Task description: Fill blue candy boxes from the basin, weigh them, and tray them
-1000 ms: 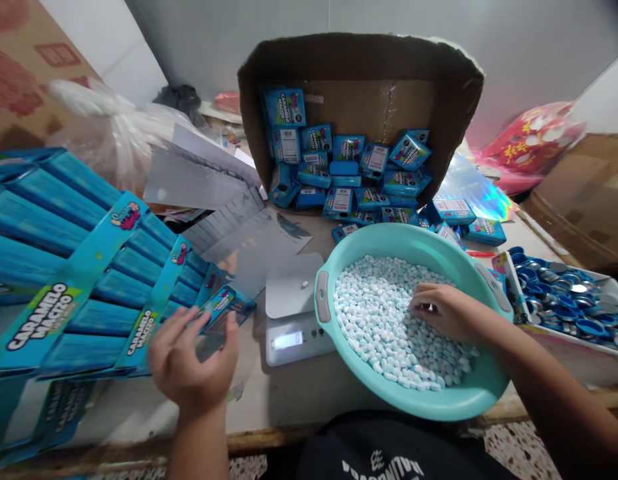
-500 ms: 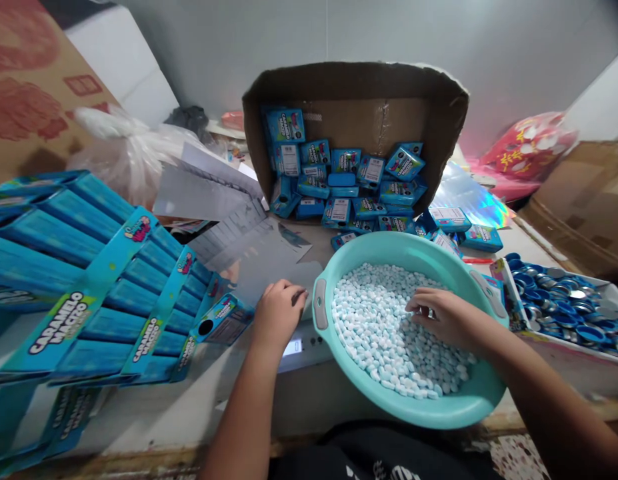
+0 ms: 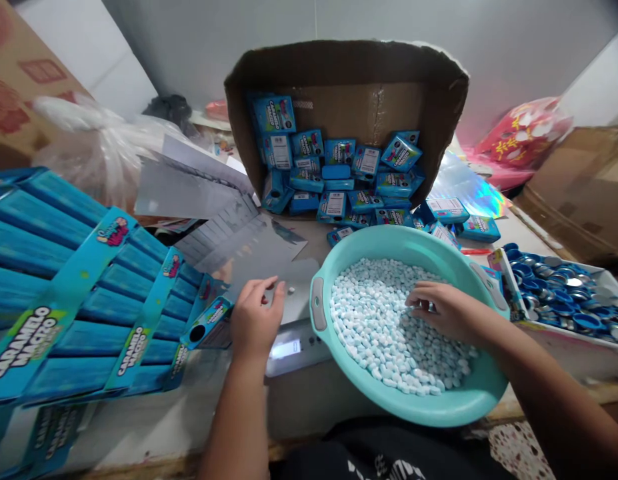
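Beside a digital scale (image 3: 289,347) with a lit display, my left hand (image 3: 256,317) is open, thumb and fingers apart, holding nothing that I can see. A single small white candy (image 3: 291,290) lies on the scale's plate just right of its fingertips. My right hand (image 3: 436,307) reaches into a turquoise tub (image 3: 419,413), fingers curled down against a heap of pale blue and white candies (image 3: 369,313). Its fingertips are partly hidden, so what they pinch does not show. The tub's left handle overlaps the scale's right side.
Behind the tub, a cardboard box (image 3: 349,63) on its side holds several blue candy boxes (image 3: 336,172). Display cartons of blue boxes (image 3: 73,287) stand at left. A white tray (image 3: 611,290) of blue-rimmed lids (image 3: 563,297) sits at right. Grey sheets (image 3: 189,190) lie behind the scale.
My left hand has drawn back leftward from the scale's plate and its fingers have spread, uncovering the single candy. The right hand stays in the tub. The view has shifted slightly.
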